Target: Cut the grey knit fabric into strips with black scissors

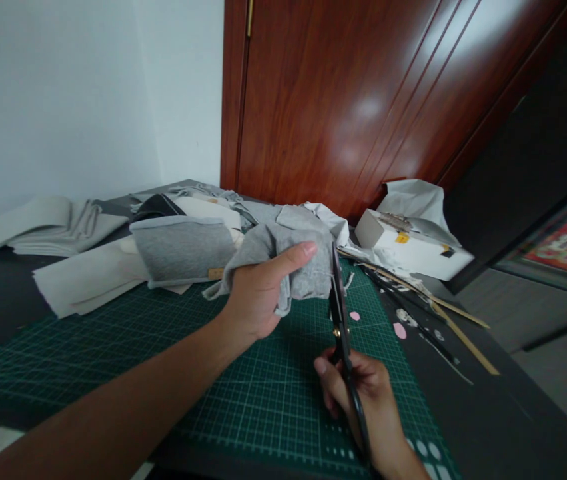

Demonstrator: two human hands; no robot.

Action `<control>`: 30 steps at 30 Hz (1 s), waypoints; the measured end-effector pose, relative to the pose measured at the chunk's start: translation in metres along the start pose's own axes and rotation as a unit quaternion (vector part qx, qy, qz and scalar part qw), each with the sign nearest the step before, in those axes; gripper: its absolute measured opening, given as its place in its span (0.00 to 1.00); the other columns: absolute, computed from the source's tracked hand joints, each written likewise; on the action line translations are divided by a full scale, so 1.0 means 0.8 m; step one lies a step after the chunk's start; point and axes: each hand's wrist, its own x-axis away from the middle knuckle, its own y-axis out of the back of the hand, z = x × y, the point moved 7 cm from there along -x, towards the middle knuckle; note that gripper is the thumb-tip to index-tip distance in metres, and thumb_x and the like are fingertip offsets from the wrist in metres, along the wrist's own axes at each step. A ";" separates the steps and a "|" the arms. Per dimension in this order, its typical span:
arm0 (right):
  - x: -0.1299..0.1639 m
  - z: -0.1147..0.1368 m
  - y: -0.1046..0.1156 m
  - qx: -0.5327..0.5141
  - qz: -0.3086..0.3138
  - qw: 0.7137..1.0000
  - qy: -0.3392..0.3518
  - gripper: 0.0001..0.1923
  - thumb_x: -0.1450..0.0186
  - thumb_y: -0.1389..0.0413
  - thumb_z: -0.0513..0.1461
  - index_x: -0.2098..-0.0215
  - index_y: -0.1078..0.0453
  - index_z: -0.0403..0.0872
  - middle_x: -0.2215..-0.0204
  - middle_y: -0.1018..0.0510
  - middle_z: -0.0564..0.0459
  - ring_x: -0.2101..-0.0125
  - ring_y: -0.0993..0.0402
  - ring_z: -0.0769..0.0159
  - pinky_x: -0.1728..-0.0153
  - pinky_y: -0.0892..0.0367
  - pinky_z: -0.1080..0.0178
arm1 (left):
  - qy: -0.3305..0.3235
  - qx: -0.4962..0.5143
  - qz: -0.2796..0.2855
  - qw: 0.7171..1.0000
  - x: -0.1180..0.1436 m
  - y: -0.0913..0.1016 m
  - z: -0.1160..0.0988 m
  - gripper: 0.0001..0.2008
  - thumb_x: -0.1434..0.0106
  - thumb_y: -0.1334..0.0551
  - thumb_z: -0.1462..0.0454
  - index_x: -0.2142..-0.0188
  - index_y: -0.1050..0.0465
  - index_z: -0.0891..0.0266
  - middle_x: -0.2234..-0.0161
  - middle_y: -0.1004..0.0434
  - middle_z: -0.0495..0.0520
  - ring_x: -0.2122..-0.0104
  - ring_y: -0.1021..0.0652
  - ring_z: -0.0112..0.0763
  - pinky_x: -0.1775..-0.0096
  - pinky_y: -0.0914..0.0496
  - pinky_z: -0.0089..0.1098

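Note:
My left hand (268,287) grips a bunched piece of grey fabric (308,267), thumb on top and the cloth draping past the fingers. The fabric is held up above the green cutting mat (243,380). In my right hand (363,393) are black-handled scissors (340,320), fingers through the handles and blades pointing away from me. The blades stand along the right edge of the fabric, where a loose strand hangs; whether they are biting into it I cannot tell.
Left of the fabric lie a grey fabric piece with a tan label (183,250), pale sheets (88,277) and folded pale cloth (63,227). A white box (408,243) stands back right. Wooden strips (463,337) and pink scraps (400,331) lie right. Behind rises a brown door (323,100).

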 end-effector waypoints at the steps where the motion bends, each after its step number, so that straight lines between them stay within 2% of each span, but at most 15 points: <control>1: 0.000 -0.001 0.000 0.001 0.001 1.000 0.001 0.21 0.37 0.38 0.52 0.77 0.34 0.46 0.87 0.37 0.61 0.86 0.45 0.74 0.85 0.48 0.71 | 0.013 0.004 -0.008 1.000 -0.001 0.001 0.000 0.11 0.50 0.26 0.67 0.66 0.21 0.60 0.66 0.16 0.51 0.61 0.16 0.40 0.58 0.23 0.37; 7: 0.001 -0.008 -0.003 0.001 0.006 1.000 0.002 0.22 0.36 0.38 0.50 0.79 0.35 0.47 0.86 0.38 0.61 0.86 0.46 0.74 0.85 0.50 0.70 | 0.086 0.002 -0.055 0.995 -0.002 0.014 0.007 0.14 0.57 0.25 0.68 0.70 0.21 0.66 0.70 0.17 0.55 0.63 0.17 0.44 0.63 0.22 0.37; 13: 0.002 -0.008 -0.004 -0.009 0.006 1.000 0.000 0.20 0.35 0.38 0.49 0.77 0.34 0.46 0.87 0.38 0.61 0.86 0.46 0.74 0.85 0.50 0.70 | 0.092 0.045 -0.024 0.995 -0.001 0.003 0.006 0.21 0.57 0.27 0.72 0.60 0.20 0.63 0.63 0.16 0.54 0.59 0.17 0.45 0.57 0.23 0.41; 18: 0.003 -0.007 -0.002 -0.010 -0.005 1.000 -0.004 0.21 0.36 0.36 0.51 0.77 0.32 0.45 0.87 0.37 0.61 0.86 0.45 0.74 0.85 0.48 0.71 | 0.104 0.053 -0.027 0.993 0.001 0.005 0.011 0.23 0.54 0.29 0.73 0.56 0.21 0.63 0.63 0.16 0.54 0.59 0.17 0.46 0.54 0.24 0.44; 24: 0.002 -0.007 -0.002 -0.011 0.001 1.000 -0.007 0.21 0.37 0.36 0.51 0.77 0.31 0.45 0.87 0.37 0.60 0.86 0.44 0.74 0.85 0.47 0.71 | 0.091 0.053 -0.058 0.993 0.001 0.015 0.011 0.22 0.55 0.30 0.74 0.58 0.21 0.63 0.67 0.17 0.52 0.64 0.17 0.42 0.57 0.24 0.42; 30: 0.002 -0.010 -0.003 -0.016 0.009 1.000 -0.006 0.21 0.36 0.36 0.51 0.77 0.31 0.46 0.86 0.37 0.60 0.86 0.45 0.73 0.85 0.48 0.70 | 0.092 0.044 -0.065 0.993 0.002 0.016 0.007 0.18 0.56 0.31 0.75 0.64 0.21 0.62 0.72 0.20 0.49 0.69 0.19 0.37 0.60 0.25 0.38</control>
